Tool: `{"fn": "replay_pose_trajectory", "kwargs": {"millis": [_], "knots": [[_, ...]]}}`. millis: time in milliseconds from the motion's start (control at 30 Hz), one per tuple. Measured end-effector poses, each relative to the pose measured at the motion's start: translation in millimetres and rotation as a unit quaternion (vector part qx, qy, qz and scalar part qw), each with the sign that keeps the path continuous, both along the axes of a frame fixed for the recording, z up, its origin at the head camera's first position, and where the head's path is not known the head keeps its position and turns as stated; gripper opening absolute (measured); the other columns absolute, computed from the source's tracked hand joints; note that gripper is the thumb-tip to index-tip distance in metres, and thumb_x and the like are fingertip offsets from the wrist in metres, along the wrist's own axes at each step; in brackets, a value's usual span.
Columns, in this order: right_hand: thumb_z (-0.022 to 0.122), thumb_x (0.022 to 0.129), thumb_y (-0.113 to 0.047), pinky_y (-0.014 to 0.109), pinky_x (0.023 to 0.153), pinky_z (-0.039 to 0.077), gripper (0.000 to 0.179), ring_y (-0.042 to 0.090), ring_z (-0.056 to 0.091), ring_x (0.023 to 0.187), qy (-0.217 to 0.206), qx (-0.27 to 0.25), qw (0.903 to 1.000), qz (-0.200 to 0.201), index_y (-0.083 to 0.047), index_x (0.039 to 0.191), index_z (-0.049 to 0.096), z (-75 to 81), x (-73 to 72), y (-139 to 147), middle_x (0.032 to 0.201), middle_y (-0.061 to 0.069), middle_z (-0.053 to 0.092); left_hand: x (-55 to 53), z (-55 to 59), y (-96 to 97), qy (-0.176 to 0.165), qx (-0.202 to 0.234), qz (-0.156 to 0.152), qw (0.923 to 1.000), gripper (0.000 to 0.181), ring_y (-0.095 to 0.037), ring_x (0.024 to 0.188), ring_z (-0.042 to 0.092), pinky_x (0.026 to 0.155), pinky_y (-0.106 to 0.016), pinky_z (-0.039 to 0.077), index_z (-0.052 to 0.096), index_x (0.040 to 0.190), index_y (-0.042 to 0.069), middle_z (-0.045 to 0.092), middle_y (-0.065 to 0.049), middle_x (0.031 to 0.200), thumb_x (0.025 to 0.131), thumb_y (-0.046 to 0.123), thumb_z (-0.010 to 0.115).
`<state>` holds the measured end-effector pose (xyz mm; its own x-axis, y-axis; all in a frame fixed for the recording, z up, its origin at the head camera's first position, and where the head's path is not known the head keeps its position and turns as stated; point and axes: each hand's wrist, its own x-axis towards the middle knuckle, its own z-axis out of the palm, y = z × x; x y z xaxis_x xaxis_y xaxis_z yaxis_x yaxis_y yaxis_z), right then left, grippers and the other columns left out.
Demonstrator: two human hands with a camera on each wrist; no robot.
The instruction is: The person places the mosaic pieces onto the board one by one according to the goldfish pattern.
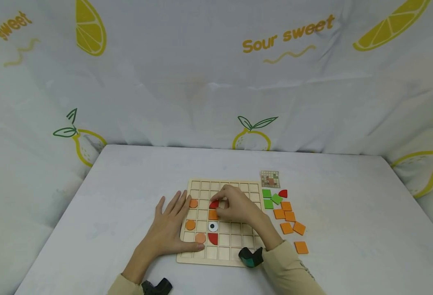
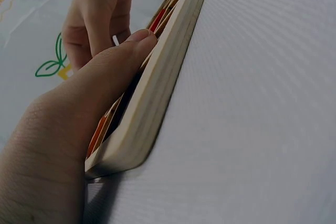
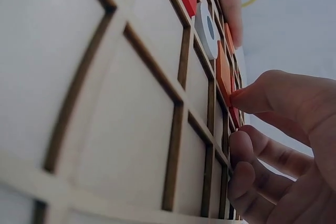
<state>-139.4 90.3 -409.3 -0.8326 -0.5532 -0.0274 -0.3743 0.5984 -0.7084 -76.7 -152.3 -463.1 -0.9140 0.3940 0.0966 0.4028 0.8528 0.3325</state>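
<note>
A wooden grid board (image 1: 223, 253) lies on the table. My left hand (image 1: 168, 233) rests spread along its left side, thumb over the lower edge. My right hand (image 1: 238, 205) reaches over the board, index finger and thumb pinching a red quarter-circle tile (image 1: 214, 204) at a cell. Just below sits an orange square tile (image 1: 213, 214), then a white eye tile (image 1: 209, 226) and a second red quarter-circle (image 1: 213, 239). Orange round tiles (image 1: 190, 224) occupy several cells near my left hand. In the right wrist view, my thumb (image 3: 262, 95) is right at the red tile's edge.
Right of the board lie several loose orange squares (image 1: 286, 228), green squares (image 1: 266, 193) and a red quarter-circle (image 1: 283, 193). A small pattern card (image 1: 270, 179) is at the board's upper right corner. A printed cloth (image 1: 187, 102) hangs behind the white table (image 1: 128, 184).
</note>
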Motion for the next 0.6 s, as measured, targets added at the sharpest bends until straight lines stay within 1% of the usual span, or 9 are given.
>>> {"fn": "replay_pose_trajectory", "kwargs": {"millis": [233, 467, 600], "knots": [[0.069, 0.084, -0.006, 0.024, 0.07, 0.043, 0.025, 0.015, 0.049, 0.08, 0.005, 0.019, 0.9996, -0.022, -0.005, 0.107, 0.08, -1.5, 0.2, 1.6, 0.09, 0.002, 0.068, 0.1, 0.9, 0.0, -0.003, 0.0, 0.002, 1.0, 0.134, -0.029, 0.162, 0.015, 0.124, -0.067, 0.004, 0.025, 0.163, 0.008, 0.02, -0.009, 0.172, 0.064, 0.09, 0.064], [0.069, 0.086, -0.007, 0.023, 0.066, 0.041, 0.022, 0.015, 0.048, 0.075, 0.01, 0.021, 0.9993, -0.029, -0.005, 0.105, 0.08, -2.1, 0.6, 2.5, 0.082, 0.001, 0.066, -0.2, -0.2, 0.0, 0.001, -0.002, 0.001, 1.0, 0.134, -0.029, 0.162, 0.015, 0.124, -0.067, 0.004, 0.025, 0.163, 0.008, 0.02, -0.009, 0.172, 0.064, 0.09, 0.064], [0.069, 0.087, -0.007, 0.023, 0.064, 0.04, 0.023, 0.015, 0.047, 0.074, 0.006, 0.022, 0.9989, -0.041, -0.006, 0.107, 0.08, -1.0, 2.6, 4.3, 0.08, 0.001, 0.063, 0.0, -0.4, 0.1, 0.003, 0.0, 0.001, 1.0, 0.134, -0.029, 0.162, 0.016, 0.124, -0.067, 0.004, 0.026, 0.162, 0.008, 0.021, -0.009, 0.172, 0.064, 0.09, 0.064]]}}
